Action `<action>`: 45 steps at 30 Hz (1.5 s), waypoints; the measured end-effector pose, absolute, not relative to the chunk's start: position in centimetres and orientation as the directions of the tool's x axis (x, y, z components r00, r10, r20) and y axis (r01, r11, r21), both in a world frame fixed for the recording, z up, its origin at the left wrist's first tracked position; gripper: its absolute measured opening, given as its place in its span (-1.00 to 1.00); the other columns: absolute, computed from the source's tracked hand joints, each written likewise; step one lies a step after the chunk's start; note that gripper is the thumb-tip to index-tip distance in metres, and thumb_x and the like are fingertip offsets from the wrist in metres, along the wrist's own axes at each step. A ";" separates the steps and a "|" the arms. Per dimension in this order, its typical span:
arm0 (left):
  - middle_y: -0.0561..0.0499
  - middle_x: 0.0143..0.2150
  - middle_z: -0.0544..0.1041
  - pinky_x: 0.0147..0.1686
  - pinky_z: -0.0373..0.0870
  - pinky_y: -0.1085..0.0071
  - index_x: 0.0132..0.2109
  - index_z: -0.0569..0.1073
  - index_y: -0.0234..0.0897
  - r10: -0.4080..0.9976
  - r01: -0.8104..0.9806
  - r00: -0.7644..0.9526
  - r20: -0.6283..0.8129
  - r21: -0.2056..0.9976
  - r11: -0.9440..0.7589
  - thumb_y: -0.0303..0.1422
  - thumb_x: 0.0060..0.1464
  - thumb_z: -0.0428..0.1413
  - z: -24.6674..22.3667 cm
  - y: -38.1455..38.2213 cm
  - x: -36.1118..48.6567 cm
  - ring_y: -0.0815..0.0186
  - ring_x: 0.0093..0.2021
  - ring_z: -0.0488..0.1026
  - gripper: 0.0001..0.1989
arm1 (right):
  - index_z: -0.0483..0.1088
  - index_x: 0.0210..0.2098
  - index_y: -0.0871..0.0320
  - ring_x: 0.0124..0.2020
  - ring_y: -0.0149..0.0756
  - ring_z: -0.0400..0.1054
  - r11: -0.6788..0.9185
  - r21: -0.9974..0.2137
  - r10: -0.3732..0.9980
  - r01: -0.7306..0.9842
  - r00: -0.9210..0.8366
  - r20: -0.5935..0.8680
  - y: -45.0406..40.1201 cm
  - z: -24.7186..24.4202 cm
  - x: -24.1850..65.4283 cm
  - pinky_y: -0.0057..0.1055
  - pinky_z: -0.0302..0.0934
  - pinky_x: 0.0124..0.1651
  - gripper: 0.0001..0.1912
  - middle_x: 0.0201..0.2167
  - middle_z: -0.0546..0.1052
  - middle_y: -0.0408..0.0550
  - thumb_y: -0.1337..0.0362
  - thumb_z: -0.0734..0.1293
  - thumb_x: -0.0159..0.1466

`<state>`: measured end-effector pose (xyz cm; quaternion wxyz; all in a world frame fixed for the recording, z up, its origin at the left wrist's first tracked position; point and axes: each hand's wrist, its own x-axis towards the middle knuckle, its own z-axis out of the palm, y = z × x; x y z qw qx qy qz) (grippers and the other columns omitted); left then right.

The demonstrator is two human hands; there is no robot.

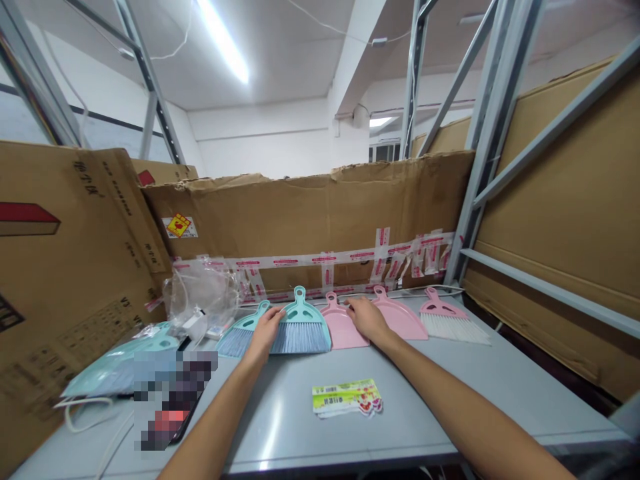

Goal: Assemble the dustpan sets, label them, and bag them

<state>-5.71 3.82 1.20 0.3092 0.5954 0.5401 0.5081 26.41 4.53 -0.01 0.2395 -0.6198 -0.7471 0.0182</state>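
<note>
My left hand (269, 328) is closed on the left edge of a turquoise hand brush (301, 327) with blue-grey bristles, which lies over a matching dustpan. A second turquoise brush (240, 339) lies just left of that hand. My right hand (369, 319) has bent fingers at the right edge of a pink dustpan (336, 330), near its handle; the fingertips are partly hidden. Behind that wrist lies a wider pink dustpan (400, 320). Farther right rests a pink hand brush (443, 310) with white bristles.
Printed green cards (345, 398) lie in front on the grey table (280, 417). To the left are a phone (183, 403), bagged turquoise pieces (120, 363), white cables and clear plastic bags (203, 293). A taped cardboard wall (300, 220) stands behind, with metal shelf posts (480, 173) at the sides.
</note>
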 end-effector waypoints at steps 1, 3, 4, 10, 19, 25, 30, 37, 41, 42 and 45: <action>-0.16 -0.12 0.76 0.10 0.47 0.15 -0.14 0.71 -0.25 0.957 0.349 -0.080 0.280 0.907 -0.236 0.07 0.04 0.21 1.3 3.7 -5.7 -0.02 -0.01 0.63 -0.50 | 0.61 0.18 0.11 0.07 -0.10 0.59 0.229 -0.334 0.935 0.914 -0.111 0.337 4.5 0.2 26.5 -0.35 0.31 0.04 -0.66 0.02 0.73 0.11 0.33 0.30 0.52; -0.15 -0.09 0.76 0.12 0.45 0.15 -0.14 0.72 -0.23 0.954 0.391 -0.045 0.295 0.884 -0.255 0.05 0.05 0.22 1.5 3.4 -5.7 -0.02 0.00 0.63 -0.53 | 0.59 0.20 0.08 0.07 -0.13 0.61 0.229 -0.350 0.933 0.908 -0.102 0.346 4.3 0.7 26.7 -0.37 0.31 0.05 -0.67 0.06 0.73 0.06 0.31 0.28 0.54; -0.15 -0.08 0.76 0.12 0.44 0.15 -0.13 0.73 -0.22 0.949 0.429 -0.029 0.313 0.861 -0.271 0.03 0.07 0.22 1.7 3.2 -5.7 -0.03 0.00 0.63 -0.55 | 0.58 0.20 0.07 0.07 -0.14 0.61 0.235 -0.358 0.928 0.904 -0.099 0.360 4.2 1.0 26.8 -0.37 0.31 0.06 -0.67 0.08 0.73 0.05 0.30 0.26 0.56; -0.18 -0.06 0.78 0.05 0.44 0.15 -0.13 0.76 -0.20 0.919 0.677 0.106 0.381 0.649 -0.347 -0.09 0.25 0.14 2.2 2.7 -5.9 -0.03 -0.06 0.64 -0.63 | 0.54 0.26 0.06 0.07 -0.11 0.59 0.277 -0.314 0.850 0.908 -0.080 0.520 3.5 3.1 28.1 -0.32 0.32 0.14 -0.60 0.10 0.72 0.06 0.35 0.21 0.54; -0.22 -0.07 0.68 0.06 0.38 0.19 -0.17 0.67 -0.21 0.895 0.834 0.099 0.434 0.455 -0.313 -0.09 0.31 0.12 2.7 3.1 -6.5 -0.02 -0.02 0.57 -0.66 | 0.51 0.28 0.14 0.06 -0.01 0.54 0.212 -0.168 0.799 0.963 -0.072 0.598 3.3 4.8 30.2 -0.20 0.26 0.15 -0.58 0.10 0.69 0.16 0.36 0.16 0.57; -0.06 -0.51 0.51 -0.30 0.21 0.27 -0.51 0.46 -0.14 0.990 0.946 0.144 0.012 0.291 -0.141 0.26 0.26 0.05 5.5 1.1 -10.2 0.11 -0.42 0.46 -0.37 | 0.52 0.25 0.13 0.05 -0.02 0.54 0.226 -0.177 0.784 0.958 -0.071 0.617 3.4 4.6 30.2 -0.21 0.24 0.13 -0.60 0.08 0.69 0.14 0.35 0.16 0.58; 0.01 -0.59 0.46 -0.30 0.24 0.28 -0.64 0.50 -0.11 0.930 0.934 0.256 -0.263 0.317 -0.167 0.09 -0.05 0.31 5.1 0.9 -12.3 0.14 -0.45 0.42 -0.55 | 0.52 0.23 0.13 0.07 -0.02 0.54 0.240 -0.208 0.776 0.948 -0.059 0.628 3.6 4.6 30.4 -0.21 0.24 0.15 -0.63 0.08 0.70 0.13 0.30 0.18 0.59; -0.04 -0.54 0.58 -0.28 0.29 0.26 -0.63 0.54 -0.11 0.947 0.901 0.236 -0.218 0.415 -0.129 -0.04 -0.01 0.29 4.5 1.3 -10.8 0.12 -0.47 0.47 -0.63 | 0.54 0.21 0.13 0.08 -0.01 0.56 0.253 -0.244 0.776 0.936 -0.045 0.629 3.6 4.5 30.1 -0.21 0.27 0.15 -0.65 0.11 0.70 0.11 0.28 0.20 0.59; -0.06 -0.48 0.61 -0.25 0.29 0.26 -0.57 0.50 -0.12 0.963 0.913 0.222 -0.153 0.378 -0.150 -0.06 0.06 0.23 3.6 1.6 -9.9 0.09 -0.40 0.51 -0.64 | 0.55 0.21 0.10 0.09 -0.02 0.57 0.266 -0.281 0.768 0.922 -0.027 0.639 3.7 4.3 30.2 -0.21 0.29 0.14 -0.64 0.12 0.70 0.08 0.29 0.20 0.58; -0.07 -0.47 0.61 -0.24 0.29 0.25 -0.55 0.49 -0.13 0.965 0.918 0.219 -0.143 0.365 -0.154 -0.06 0.08 0.21 3.4 1.6 -9.7 0.08 -0.39 0.51 -0.65 | 0.55 0.22 0.10 0.09 -0.03 0.57 0.271 -0.289 0.767 0.918 -0.025 0.641 3.8 4.3 30.2 -0.21 0.30 0.14 -0.64 0.12 0.70 0.08 0.30 0.20 0.58; -0.10 -0.41 0.64 -0.24 0.28 0.26 -0.51 0.49 -0.14 0.966 0.932 0.218 -0.138 0.323 -0.164 -0.09 0.15 0.16 3.1 1.7 -9.4 0.07 -0.34 0.54 -0.66 | 0.56 0.21 0.11 0.07 -0.03 0.57 0.279 -0.319 0.770 0.906 -0.013 0.638 3.9 4.2 30.3 -0.21 0.30 0.13 -0.64 0.11 0.70 0.08 0.30 0.21 0.57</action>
